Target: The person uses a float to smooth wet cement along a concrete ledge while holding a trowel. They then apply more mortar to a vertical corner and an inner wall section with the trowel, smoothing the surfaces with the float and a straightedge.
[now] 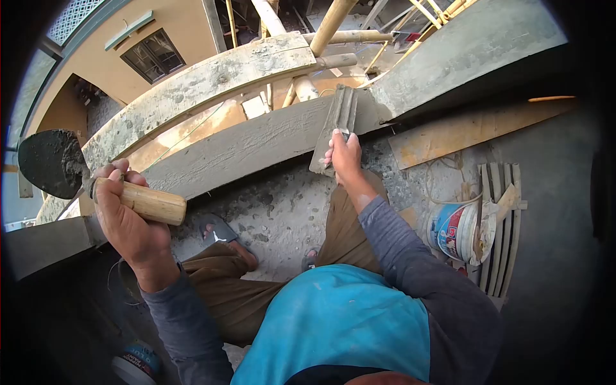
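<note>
My left hand [136, 234] is wrapped round the wooden handle of a trowel [51, 165], held up at the left. Dark wet mortar coats its rounded blade. My right hand [347, 160] grips a grey plastering float [344, 110] with a ridged back. The float lies across the top of a long cement ledge [240, 149], its face hidden against the surface. Left of the float the ledge looks rough and streaked; a smoother grey stretch [462, 54] runs off to the upper right.
Bamboo poles [333, 25] and a mortar-spotted plank [212, 77] stand beyond the ledge. To the right are a plywood sheet [468, 131], a paint bucket [454, 232] and grey slats [510, 250]. Another bucket [136, 363] sits lower left. Mortar splashes dot the floor [282, 221].
</note>
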`<state>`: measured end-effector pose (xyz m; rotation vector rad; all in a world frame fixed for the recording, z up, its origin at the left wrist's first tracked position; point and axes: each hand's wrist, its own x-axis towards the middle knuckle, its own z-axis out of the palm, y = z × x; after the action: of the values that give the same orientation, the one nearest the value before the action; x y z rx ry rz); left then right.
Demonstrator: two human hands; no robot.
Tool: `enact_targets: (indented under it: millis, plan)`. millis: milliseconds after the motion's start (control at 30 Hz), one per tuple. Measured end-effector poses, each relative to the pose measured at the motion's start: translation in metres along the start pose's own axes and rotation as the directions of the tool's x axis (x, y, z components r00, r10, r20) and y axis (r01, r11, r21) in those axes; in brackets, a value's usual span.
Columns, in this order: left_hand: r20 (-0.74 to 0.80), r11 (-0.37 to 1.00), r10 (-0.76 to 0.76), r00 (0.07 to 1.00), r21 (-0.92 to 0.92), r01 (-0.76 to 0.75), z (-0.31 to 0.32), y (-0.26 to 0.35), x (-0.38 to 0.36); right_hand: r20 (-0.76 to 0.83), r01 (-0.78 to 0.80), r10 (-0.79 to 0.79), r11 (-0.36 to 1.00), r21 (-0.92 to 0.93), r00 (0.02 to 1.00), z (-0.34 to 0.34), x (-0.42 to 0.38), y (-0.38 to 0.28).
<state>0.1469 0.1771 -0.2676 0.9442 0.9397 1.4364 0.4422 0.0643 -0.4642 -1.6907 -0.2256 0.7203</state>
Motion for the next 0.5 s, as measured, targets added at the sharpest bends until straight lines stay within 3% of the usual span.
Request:
enact_targets:
  millis: [100, 233, 267, 300, 367, 433, 500]
  plan:
    - [-0.037, 1.000, 0.017, 0.999, 0.001, -0.017, 0.007, -0.001, 0.000, -0.043, 0.009, -0.007, 0.999, 0.052, 0.999, -0.017, 0.030, 0.006]
    - [-0.041, 1.000, -0.009, 0.999, -0.006, 0.009, 0.009, -0.001, 0.001, 0.026, 0.052, -0.046, 0.963, -0.265, 0.999, -0.036, 0.047, -0.025]
    - [-0.040, 1.000, -0.007, 0.999, 0.006, 0.007, 0.009, 0.000, 0.000, 0.056, 0.094, -0.077, 0.867, -0.490, 0.996, -0.042, 0.051, -0.039]
    - [-0.040, 1.000, -0.010, 0.999, 0.018, 0.011, 0.009, 0.001, -0.001, 0.124, 0.319, -0.349, 0.583, -0.747, 0.929, -0.057, 0.084, -0.014]
    - [-0.038, 1.000, -0.016, 0.999, 0.002, 0.016, 0.005, 0.001, 0.000, 0.183, 0.336, -0.443, 0.295, -0.895, 0.878, -0.059, 0.081, -0.041]
    - [-0.037, 1.000, -0.003, 0.999, -0.023, 0.002, 0.004, 0.001, 0.003, 0.144, 0.266, -0.359, 0.320, -0.909, 0.922, -0.059, 0.081, -0.063]
    - [-0.063, 1.000, -0.004, 0.998, -0.024, 0.003, 0.005, 0.002, 0.004, 0.169, 0.212, -0.290, 0.120, -0.970, 0.942, -0.061, 0.084, -0.073]
